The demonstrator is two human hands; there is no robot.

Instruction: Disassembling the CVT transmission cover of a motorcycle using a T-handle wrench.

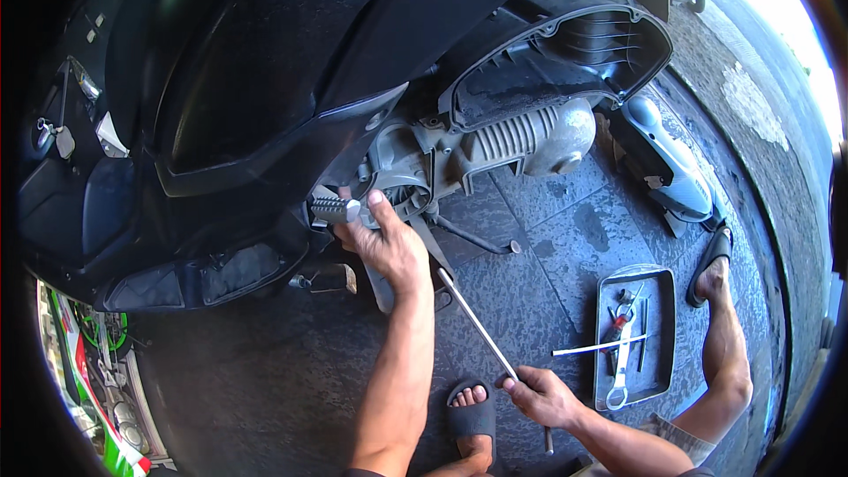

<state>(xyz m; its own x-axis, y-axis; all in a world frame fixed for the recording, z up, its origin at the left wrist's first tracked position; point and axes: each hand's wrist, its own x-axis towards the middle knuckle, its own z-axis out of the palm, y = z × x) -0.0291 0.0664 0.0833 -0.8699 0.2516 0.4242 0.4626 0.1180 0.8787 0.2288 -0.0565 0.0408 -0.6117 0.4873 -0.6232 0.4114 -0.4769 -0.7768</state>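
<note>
My right hand [541,396] is closed around a long, thin metal rod [477,322], which slants up and left toward the scooter's underside. Its darker lower end pokes out below my fist. At the scooter's side, my left hand [389,247] curls around a short ridged metal footpeg [334,209], thumb raised; most of its fingers are hidden behind the peg. Just beyond that hand lies the grey finned engine casing [512,143]. Above the casing sits an opened black air-box housing [548,62]. Dark body panels [265,71] of the scooter fill the upper left.
A metal tray [673,327] with a ring spanner [622,362] and several other tools sits on the tiles at right. A removed grey-blue cover [671,159] lies beyond it. The kickstand [477,237] juts out under the engine. A green-and-red motorcycle [102,389] stands lower left.
</note>
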